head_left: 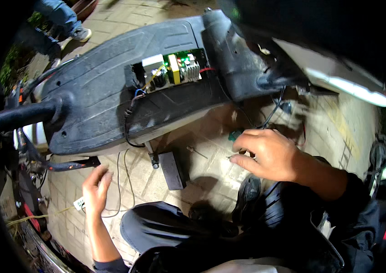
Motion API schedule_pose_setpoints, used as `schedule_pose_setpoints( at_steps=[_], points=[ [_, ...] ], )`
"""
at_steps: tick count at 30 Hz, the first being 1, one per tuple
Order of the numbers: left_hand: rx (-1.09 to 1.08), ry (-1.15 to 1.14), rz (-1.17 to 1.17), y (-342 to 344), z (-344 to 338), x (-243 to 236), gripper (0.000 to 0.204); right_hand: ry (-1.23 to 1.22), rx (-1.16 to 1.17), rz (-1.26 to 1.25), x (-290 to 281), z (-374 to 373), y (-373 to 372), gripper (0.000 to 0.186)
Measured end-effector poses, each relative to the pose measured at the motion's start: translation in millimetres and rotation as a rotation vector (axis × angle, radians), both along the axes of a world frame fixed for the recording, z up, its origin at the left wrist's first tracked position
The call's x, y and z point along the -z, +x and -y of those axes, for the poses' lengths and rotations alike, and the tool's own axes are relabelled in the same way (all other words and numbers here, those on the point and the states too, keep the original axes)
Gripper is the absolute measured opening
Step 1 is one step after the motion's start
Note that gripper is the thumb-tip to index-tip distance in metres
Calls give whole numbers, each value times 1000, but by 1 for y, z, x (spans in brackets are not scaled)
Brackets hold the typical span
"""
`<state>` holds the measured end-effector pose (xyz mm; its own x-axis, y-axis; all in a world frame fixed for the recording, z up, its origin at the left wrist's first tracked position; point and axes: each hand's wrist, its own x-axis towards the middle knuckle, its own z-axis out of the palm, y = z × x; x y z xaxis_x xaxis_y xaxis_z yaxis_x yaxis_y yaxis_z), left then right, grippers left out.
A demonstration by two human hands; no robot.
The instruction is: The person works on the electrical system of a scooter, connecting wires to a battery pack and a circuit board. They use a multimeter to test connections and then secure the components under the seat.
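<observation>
A dark scooter-like vehicle (106,73) lies across the paving before me. On its footboard rests a bare circuit board (178,69) with a yellow transformer, metal fins and lit green and red lights. Below the footboard's left end, my left hand (95,190) hovers with fingers loosely bent, apparently holding nothing. A small white block (79,203) on a yellow cable lies beside that wrist. My right hand (268,154) is held over the ground, thumb and fingers apart, with nothing visible between them. Just beyond its fingertips is a small green object (235,135), too unclear to name.
A black box like a power adapter (171,170) lies on the paving near my knees. Thin black cables (119,182) trail to its left. Another person's legs (61,20) show at the upper left. A large dark shape with a bright panel (347,84) covers the upper right.
</observation>
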<state>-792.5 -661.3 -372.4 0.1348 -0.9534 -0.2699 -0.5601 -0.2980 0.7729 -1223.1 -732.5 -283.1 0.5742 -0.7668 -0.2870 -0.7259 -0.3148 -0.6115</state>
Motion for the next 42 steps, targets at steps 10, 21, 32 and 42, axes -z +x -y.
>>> schedule_pose_setpoints(
  at_steps=[10, 21, 32, 42],
  points=[
    [80, -265, -58, -153, 73, -120, 29, -194, -57, 244, 73, 29, 5, 26],
    [51, -179, 299, -174, 82, -142, 40, -86, -124, 408, 76, 34, 6, 24],
    [63, -140, 366, -124, 117, -45, 44, -29, 131, 363, 85, 9, -40, 27],
    [90, -102, 99, -106, 129, -32, 27, -390, 203, 164, 35, 79, -11, 93]
  ],
)
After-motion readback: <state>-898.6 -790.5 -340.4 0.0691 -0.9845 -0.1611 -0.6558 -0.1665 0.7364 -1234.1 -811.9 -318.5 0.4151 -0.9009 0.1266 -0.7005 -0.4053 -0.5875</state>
